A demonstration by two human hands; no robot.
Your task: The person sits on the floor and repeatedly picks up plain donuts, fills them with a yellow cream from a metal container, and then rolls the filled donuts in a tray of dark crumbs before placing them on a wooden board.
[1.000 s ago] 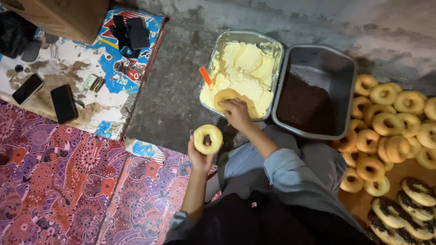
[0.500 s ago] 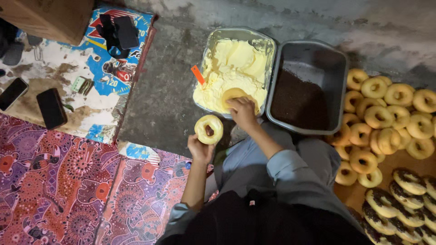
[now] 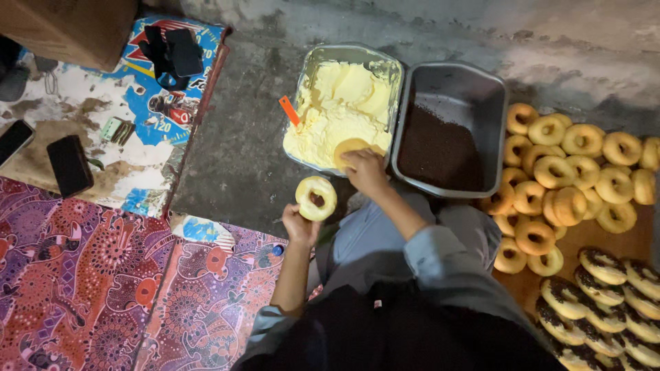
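My left hand (image 3: 300,226) holds up a plain ring doughnut (image 3: 316,198) by its lower edge, just in front of my knees. My right hand (image 3: 366,170) presses a doughnut half (image 3: 349,148) face down into pale yellow cream (image 3: 340,113) at the near edge of a metal tray (image 3: 347,54). An orange spatula handle (image 3: 289,110) sticks out of the cream on the left. Right beside it stands a grey tray (image 3: 457,82) with dark chocolate sprinkles (image 3: 438,151).
Several plain doughnuts (image 3: 570,165) are piled on a board at the right; sprinkle-topped ones (image 3: 605,295) lie at the lower right. Patterned mats (image 3: 103,288) cover the floor at the left, with two phones (image 3: 69,165) and a dark pouch (image 3: 175,51) on them.
The view has shifted slightly. My left hand with the doughnut has stayed near the tray's front, and my right hand keeps the doughnut half in the cream.
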